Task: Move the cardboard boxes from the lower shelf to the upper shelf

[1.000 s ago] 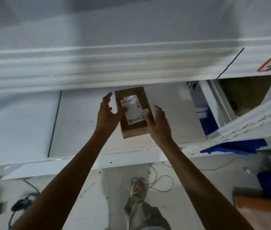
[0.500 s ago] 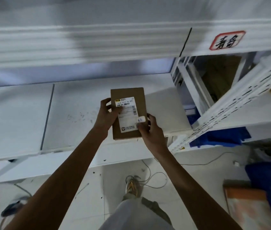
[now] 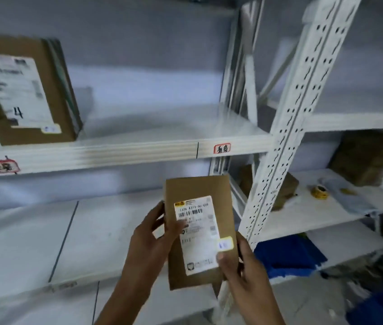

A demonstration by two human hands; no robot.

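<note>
I hold a small flat cardboard box with a white shipping label upright in front of me, above the white lower shelf. My left hand grips its left edge, thumb on the label. My right hand grips its lower right corner. The white upper shelf runs across the middle of the view. A larger cardboard box with a label marked 4 stands on it at the left.
A white perforated upright post stands just right of the held box. Beyond it, a neighbouring rack holds brown boxes and a yellow tape roll. A blue bin sits low on the right. Red-bordered tags mark the upper shelf's edge.
My view has tilted up from the floor, so the upper shelf and the box on it have come into sight. The held box has risen off the lower shelf, still in both hands.
</note>
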